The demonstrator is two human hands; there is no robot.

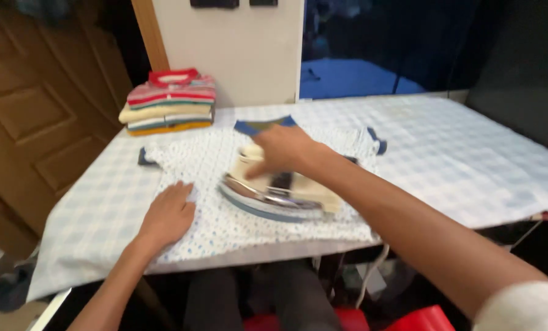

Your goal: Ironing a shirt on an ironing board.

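Ironing work shows on a desk [470,159] covered with a pale checked cloth. In the middle of this desk lies a small white shirt [225,227] with tiny blue dots, spread flat; it has a blue collar [263,125] at its far edge and dark blue sleeve cuffs at both sides.

On the shirt, a little to the right of its middle, stands an electric iron [274,193] with a cream body and a shiny metal sole. The iron looks blurred. The right hand [283,149] lies over the top of the iron, and its grip is closed around the handle, fingers curled over it. The right forearm comes from the lower right corner of the view, with a white sleeve end at the edge.

The left hand [166,214] rests flat on the shirt, left of the iron and near the front edge of the shirt. Its fingers are stretched and lightly spread, palm pressed down on the cloth; it pinches nothing.

Behind the shirt, at the far left corner of the desk, sits a stack of folded clothes [170,101], with red, green, cream and yellow stripes. Left of the desk is a brown wooden door [35,116]. Under the front edge of the desk, below the shirt, something red [421,320] is partly seen.
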